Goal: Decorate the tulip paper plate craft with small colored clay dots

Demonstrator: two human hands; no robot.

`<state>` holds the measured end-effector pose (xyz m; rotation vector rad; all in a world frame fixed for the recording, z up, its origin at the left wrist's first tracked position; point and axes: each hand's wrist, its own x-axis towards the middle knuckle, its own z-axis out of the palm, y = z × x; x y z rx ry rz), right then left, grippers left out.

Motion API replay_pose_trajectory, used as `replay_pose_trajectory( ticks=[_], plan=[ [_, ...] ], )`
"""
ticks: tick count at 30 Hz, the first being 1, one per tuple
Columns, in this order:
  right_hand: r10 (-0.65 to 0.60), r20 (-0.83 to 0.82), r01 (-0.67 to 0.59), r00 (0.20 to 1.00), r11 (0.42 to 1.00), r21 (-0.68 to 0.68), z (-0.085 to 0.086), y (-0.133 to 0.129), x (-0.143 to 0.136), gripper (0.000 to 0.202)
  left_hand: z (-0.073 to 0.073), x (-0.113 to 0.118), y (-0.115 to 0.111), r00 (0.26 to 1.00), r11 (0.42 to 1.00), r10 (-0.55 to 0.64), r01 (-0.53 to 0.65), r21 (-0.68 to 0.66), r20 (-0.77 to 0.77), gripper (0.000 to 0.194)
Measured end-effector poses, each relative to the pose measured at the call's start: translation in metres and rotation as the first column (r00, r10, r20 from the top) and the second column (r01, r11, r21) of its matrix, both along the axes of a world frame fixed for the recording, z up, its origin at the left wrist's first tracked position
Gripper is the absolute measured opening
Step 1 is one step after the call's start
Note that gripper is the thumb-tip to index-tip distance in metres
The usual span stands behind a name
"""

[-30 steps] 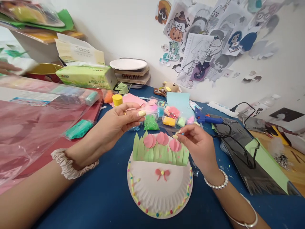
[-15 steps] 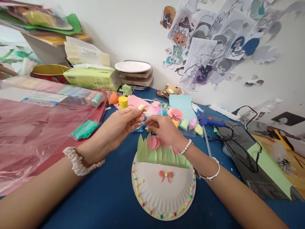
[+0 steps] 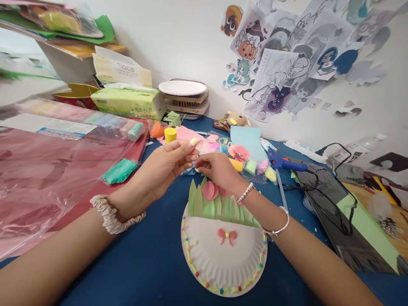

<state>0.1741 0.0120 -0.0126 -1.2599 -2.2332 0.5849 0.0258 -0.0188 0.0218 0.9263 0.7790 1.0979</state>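
My left hand (image 3: pixel 174 163) and my right hand (image 3: pixel 219 168) meet above the far edge of the decorated paper plate (image 3: pixel 210 250). Both have fingers bent in a pinch, fingertips almost touching; whatever lies between them is too small or hidden to make out. Green paper grass (image 3: pixel 213 208) with pink paper flowers (image 3: pixel 209 190) covers the plate's far part, partly behind my right hand and wrist. A pink bow (image 3: pixel 227 236) with a yellow centre sits below the grass. Coloured dots on a yellow wavy line follow the rim.
Packets of coloured clay (image 3: pixel 250 165) lie behind my hands, near a yellow tub (image 3: pixel 170 135). At right are a blue glue gun (image 3: pixel 285 163) with its black cable and a dark sheet (image 3: pixel 321 204). Left are a teal clay packet (image 3: pixel 120 171), plastic-wrapped red sheets (image 3: pixel 54 170) and a tissue pack (image 3: pixel 129 102).
The whole view has shifted slightly, so the plate and table things appear a little further right. Both hands keep nearly the same pinched pose, fingertips close together.
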Motion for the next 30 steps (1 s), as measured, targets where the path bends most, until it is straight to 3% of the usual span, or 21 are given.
replay_pose_trajectory(
  ticks=[12, 18, 26, 30],
  plan=[
    [0.101, 0.113, -0.111, 0.988, 0.991, 0.080, 0.000, 0.009, -0.006, 0.007, -0.003, -0.001, 0.002, 0.999, 1.000, -0.006, 0.006, 0.019, -0.037, 0.016],
    [0.164, 0.174, -0.193, 0.971, 0.967, 0.165, -0.004, 0.028, -0.010, 0.021, -0.002, 0.000, 0.002, 0.998, 0.999, -0.022, 0.024, 0.032, -0.053, 0.017],
    [0.262, 0.197, -0.292, 0.945, 0.946, 0.142, -0.009, 0.041, -0.017, 0.007, 0.000, 0.000, -0.001, 0.997, 0.999, -0.026, 0.028, 0.028, -0.069, 0.019],
    [0.250, 0.180, -0.275, 0.952, 0.952, 0.135, -0.011, 0.043, -0.018, 0.008, 0.001, 0.000, 0.001, 0.996, 1.000, -0.024, 0.024, -0.001, -0.085, 0.017]
  ],
)
